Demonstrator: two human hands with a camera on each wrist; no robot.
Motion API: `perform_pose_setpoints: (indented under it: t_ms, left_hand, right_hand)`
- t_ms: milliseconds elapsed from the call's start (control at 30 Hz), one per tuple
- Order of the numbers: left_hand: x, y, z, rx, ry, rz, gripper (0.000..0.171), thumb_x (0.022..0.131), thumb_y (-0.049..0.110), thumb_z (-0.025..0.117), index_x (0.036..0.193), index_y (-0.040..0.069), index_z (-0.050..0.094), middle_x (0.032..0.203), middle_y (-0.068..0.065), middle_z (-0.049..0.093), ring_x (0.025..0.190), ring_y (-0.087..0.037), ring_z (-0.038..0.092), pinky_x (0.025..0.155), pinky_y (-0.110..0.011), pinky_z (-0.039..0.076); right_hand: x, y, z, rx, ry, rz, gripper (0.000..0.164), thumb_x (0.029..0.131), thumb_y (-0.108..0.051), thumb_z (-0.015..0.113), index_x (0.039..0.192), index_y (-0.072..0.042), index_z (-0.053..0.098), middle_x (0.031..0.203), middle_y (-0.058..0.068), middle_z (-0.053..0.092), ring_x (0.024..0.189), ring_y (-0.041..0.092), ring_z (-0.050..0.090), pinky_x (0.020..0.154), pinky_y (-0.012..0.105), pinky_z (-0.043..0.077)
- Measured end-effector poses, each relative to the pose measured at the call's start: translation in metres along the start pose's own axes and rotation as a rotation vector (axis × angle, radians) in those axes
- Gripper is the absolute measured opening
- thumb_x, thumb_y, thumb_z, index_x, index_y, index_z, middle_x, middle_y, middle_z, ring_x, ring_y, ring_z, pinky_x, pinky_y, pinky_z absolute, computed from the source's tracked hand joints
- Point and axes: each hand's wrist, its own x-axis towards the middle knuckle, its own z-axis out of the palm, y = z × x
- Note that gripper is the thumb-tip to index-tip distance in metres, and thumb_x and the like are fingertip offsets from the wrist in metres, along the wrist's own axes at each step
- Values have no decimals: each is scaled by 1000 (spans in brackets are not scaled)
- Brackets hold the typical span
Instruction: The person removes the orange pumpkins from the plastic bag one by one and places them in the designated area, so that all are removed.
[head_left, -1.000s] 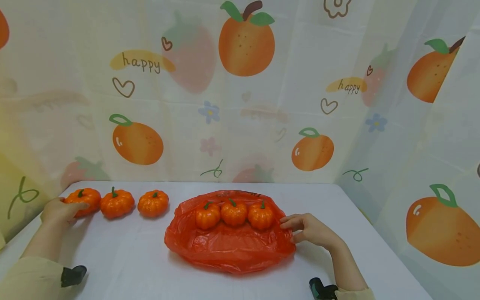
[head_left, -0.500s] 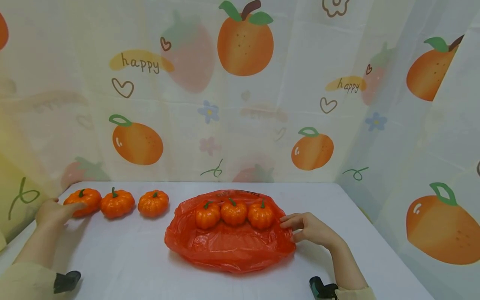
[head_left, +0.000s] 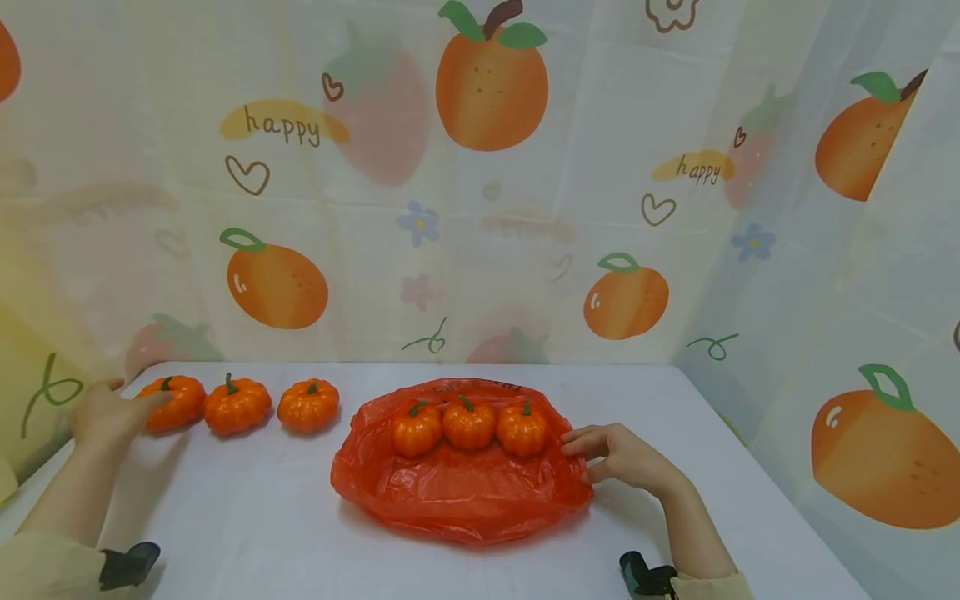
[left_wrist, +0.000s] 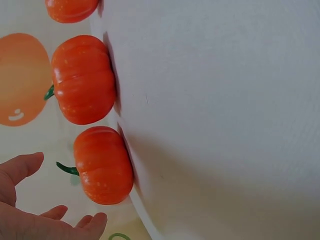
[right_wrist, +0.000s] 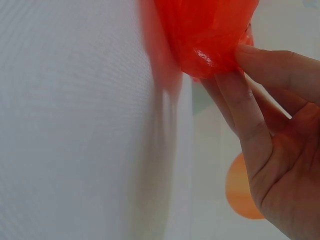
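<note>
Facing a fruit-print curtain [head_left: 495, 200], we see the red bag [head_left: 457, 497] on the white desk [head_left: 262, 517], mouth up, long axis left-to-right — right hand [head_left: 626, 458] pinching its right edge, left hand [head_left: 108, 417] spread beside the leftmost pumpkin [head_left: 184, 403].

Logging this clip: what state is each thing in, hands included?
Red plastic bag: mouth open, crumpled
Three bagged mini pumpkins: in a row, stems up
Three unbagged mini pumpkins: on the white table, stems up
Left hand: fingers spread, holding nothing
Right hand: pinching the bag's edge
Printed backdrop: hanging
</note>
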Motion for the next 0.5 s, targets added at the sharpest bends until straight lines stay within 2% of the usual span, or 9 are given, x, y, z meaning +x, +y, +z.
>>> perform_pose_setpoints:
  t_ms: [167,333,433,500]
  left_hand:
    - [-2,5,1,1,8,24,84,95,34,54,146,-21,15,148,-46,20,134,-61,23,115,-66,25]
    - [-3,11,4,35,43,56,79,95,30,54,144,-22,21,143,-48,27,129,-60,29,112,-65,28]
    - [-4,15,8,62,79,97,74,94,28,55,141,-22,27,137,-49,32,122,-61,33,105,-66,32]
    - [-6,19,12,46,118,141,68,91,25,58,138,-17,35,133,-47,37,118,-60,35,99,-64,34]
  right_hand:
    - [0,0,0,13,-2,5,40,82,-5,66,121,0,69,139,25,57,122,43,59,99,53,54]
    - [0,-2,0,19,-4,2,41,81,-5,66,121,1,68,139,26,57,121,42,60,99,52,54]
    - [0,-2,0,23,-9,-9,41,81,-6,67,122,2,68,139,27,57,120,42,61,98,52,54]
    - [0,-2,0,27,-11,-12,41,81,-5,67,121,2,68,139,27,57,120,42,61,99,52,54]
